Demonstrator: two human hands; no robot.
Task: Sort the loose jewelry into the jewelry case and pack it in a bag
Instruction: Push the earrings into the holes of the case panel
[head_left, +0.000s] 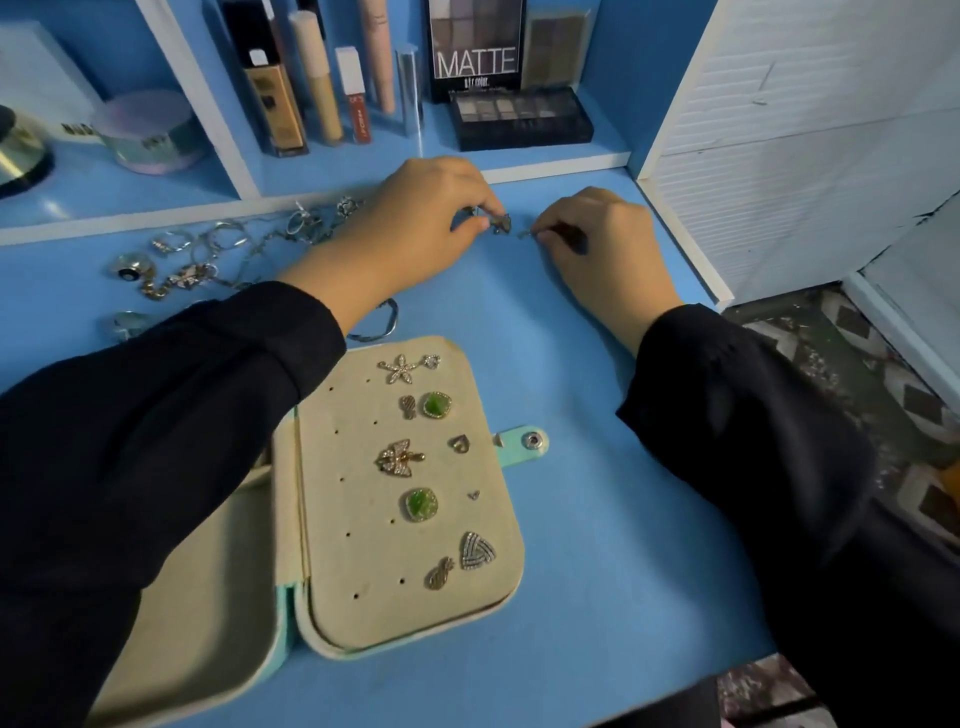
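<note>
The open jewelry case (322, 519), mint outside and beige inside, lies on the blue desk near me. Its earring panel carries several earrings (422, 504), among them two green ones. At the far middle of the desk my left hand (415, 228) pinches a small dark earring (501, 223). Just to its right, my right hand (597, 244) pinches a tiny piece, probably its backing (524, 234). A pile of loose jewelry (208, 254), rings, chains and pendants, lies at the left behind my left sleeve.
Makeup bottles (275, 88) and eyeshadow palettes (519, 119) stand on the blue shelf behind the desk. A round jar (150, 130) sits on the left shelf. A white panel (779, 145) borders the desk at the right, where the floor shows.
</note>
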